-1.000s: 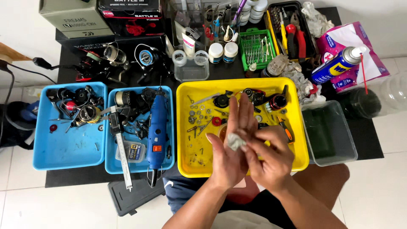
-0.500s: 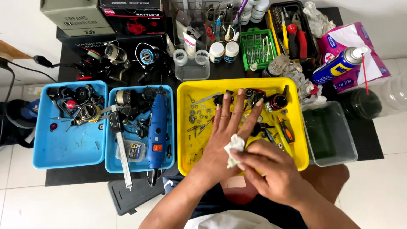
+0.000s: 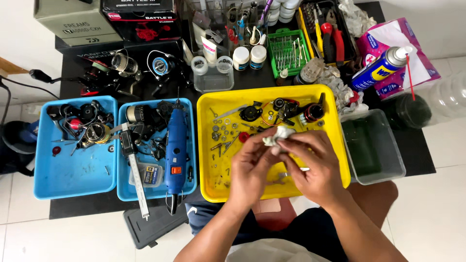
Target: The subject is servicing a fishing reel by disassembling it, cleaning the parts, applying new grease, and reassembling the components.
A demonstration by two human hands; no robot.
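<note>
Both hands met over the middle of the yellow tray (image 3: 335, 121). The left hand (image 3: 250, 167) and the right hand (image 3: 313, 167) together pinched a small crumpled white tissue wad (image 3: 275, 136), fingertips of both pressed in on it from either side. The wad sat just above the knuckles, over the tray's centre; it was bunched and had no clear long axis, though a loose corner pointed up and away from the person, toward the far rim. Whether anything lay inside the wad could not be told, as the fingers covered its lower part.

Left of the hands, loose washers, screws and a red cap (image 3: 244, 137) lay scattered on the tray floor. Along the far side sat black reel parts (image 3: 284, 107). The hands hid the near centre of the tray, apart from a thin metal piece (image 3: 297, 170) showing between them.

To the left stood two blue trays: the nearer one (image 3: 191, 140) held a blue rotary tool (image 3: 175, 145), long axis running toward the person, and a caliper (image 3: 135, 167) overhanging the near edge; the farther one (image 3: 73, 174) held tangled reel parts. Right of the yellow tray stood a clear tub (image 3: 374, 150). A blue and yellow spray can (image 3: 381, 68) lay tilted behind it. The upper frame cut off the boxes at the table's far edge.
</note>
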